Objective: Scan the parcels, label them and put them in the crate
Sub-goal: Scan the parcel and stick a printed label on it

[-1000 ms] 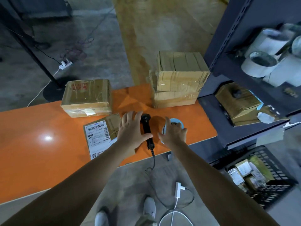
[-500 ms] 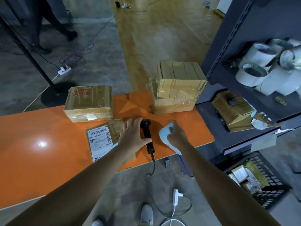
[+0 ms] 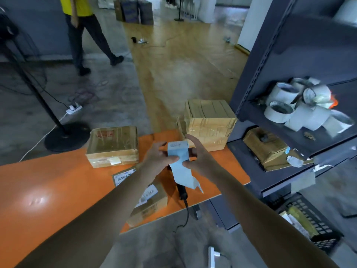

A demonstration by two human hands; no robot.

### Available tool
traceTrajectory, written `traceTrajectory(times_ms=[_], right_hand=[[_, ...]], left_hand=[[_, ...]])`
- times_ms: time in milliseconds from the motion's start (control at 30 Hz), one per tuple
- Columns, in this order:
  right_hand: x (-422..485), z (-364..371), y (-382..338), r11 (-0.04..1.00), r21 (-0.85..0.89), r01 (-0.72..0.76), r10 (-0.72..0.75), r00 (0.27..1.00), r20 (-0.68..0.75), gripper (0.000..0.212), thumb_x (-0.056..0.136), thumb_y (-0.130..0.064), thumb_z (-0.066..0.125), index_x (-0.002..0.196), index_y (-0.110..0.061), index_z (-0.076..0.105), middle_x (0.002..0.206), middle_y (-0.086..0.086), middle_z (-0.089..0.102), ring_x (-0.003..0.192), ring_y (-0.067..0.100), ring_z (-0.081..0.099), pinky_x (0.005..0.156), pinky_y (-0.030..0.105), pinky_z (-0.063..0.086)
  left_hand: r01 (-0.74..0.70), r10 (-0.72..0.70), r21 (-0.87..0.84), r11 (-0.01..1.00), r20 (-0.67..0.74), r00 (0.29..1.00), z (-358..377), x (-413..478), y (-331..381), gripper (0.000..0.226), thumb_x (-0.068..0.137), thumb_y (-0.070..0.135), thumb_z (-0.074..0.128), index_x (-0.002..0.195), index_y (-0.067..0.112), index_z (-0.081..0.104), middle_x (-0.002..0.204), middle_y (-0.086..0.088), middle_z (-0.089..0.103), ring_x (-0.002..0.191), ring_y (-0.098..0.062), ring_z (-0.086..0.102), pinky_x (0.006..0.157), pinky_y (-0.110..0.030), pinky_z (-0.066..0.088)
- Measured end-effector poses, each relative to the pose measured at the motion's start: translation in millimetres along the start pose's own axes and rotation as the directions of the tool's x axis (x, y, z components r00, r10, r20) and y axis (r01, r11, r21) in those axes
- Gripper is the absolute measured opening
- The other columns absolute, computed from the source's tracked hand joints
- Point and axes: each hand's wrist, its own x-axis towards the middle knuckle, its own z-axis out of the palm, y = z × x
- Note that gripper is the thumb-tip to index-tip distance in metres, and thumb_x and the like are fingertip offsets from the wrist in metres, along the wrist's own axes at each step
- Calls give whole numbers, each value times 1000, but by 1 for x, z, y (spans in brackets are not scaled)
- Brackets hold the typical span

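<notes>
Right, both of your hands are up over the orange surface (image 3: 58,190) on the pale blue label strip (image 3: 178,151). The left hand (image 3: 157,161) has its fingers (image 3: 158,147) curled round the strip's left edge, thumb pinching the front. The right hand (image 3: 202,161) pinches the right edge with its thumb, its other fingers reaching round the top. The loose tail of the strip hangs down, torn and ragged at the end, over the black scanner (image 3: 181,190) lying on the surface below. Looks like the step is peeling off one label for the small parcel (image 3: 152,202), which sits at the near edge under your left forearm, barcode face up. To do it well, hold the backing firm with one hand and lift a corner with the other, then peel slowly so the sticker doesn't curl onto itself or tear. Keep the tail clear of the scanner. Lay the label flat on a bare cardboard patch, not over the printed barcode, and rub it down from one side. The flat box (image 3: 113,144) and the stacked boxes (image 3: 208,117) sit farther back, apparently waiting. The crate (image 3: 318,235) is down on your right by the shelving, already holding some items.
</notes>
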Motion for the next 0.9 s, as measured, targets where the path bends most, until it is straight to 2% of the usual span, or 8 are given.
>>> traceTrajectory(times_ms=[67,167,267,333,500,567,733,900], right_hand=[[5,4,-7,999,39,8,-9,1000,17,85,84,-1,68,149,-40,28,109,3,67,100,14,65,73,24,54],[16,12,-15,986,166,-13,16,1000,-21,66,90,-4,63,147,-25,38,124,11,63,114,22,62,83,29,52],[23,21,-23,995,102,5,-1,999,-40,54,90,-5,60,139,-23,47,121,8,65,113,19,63,90,33,54],[24,26,-28,998,40,38,-37,999,-37,50,89,-4,59,134,-25,51,119,2,66,109,11,64,94,33,54],[27,31,-39,997,36,70,-68,996,-54,38,93,-12,56,129,-25,56,115,-1,69,102,7,66,86,27,56],[28,31,-41,997,-20,73,-75,995,-71,34,98,-16,51,131,-23,56,114,-1,69,94,6,69,80,26,58],[27,31,-44,994,-98,39,-47,996,-77,30,97,-24,50,126,-26,58,113,-2,69,85,9,73,84,39,59],[24,36,-46,998,-48,38,-45,988,-150,21,94,-18,57,115,-21,62,114,3,69,92,8,70,75,32,62]], left_hand=[[-20,19,-29,999,-38,999,-10,0,-1,60,70,18,85,117,33,51,101,16,62,77,16,58,56,1,40],[-34,32,-34,999,-58,998,-24,-4,-2,81,68,13,85,137,19,43,116,1,64,97,-5,63,67,-10,47],[-57,55,-22,998,-89,995,-35,-8,-2,89,67,10,83,142,24,37,106,-1,67,96,-14,65,79,-34,55],[-79,78,-10,997,-83,994,-42,-9,0,92,69,9,81,144,28,33,105,-1,65,96,-16,64,81,-39,56],[-66,62,-80,995,-52,997,-54,-10,0,84,76,7,77,147,23,34,112,-2,65,102,-17,64,88,-41,56],[-68,64,-68,995,-58,996,-55,-14,-1,82,75,8,78,143,26,37,109,-3,65,98,-18,65,84,-38,57],[-131,136,47,990,-103,985,-54,-20,-2,77,71,12,79,133,34,40,103,2,64,94,-12,63,75,-30,54],[-173,189,130,976,-122,974,-52,-23,3,74,73,11,77,131,34,39,98,9,63,90,-3,60,66,-19,50]])
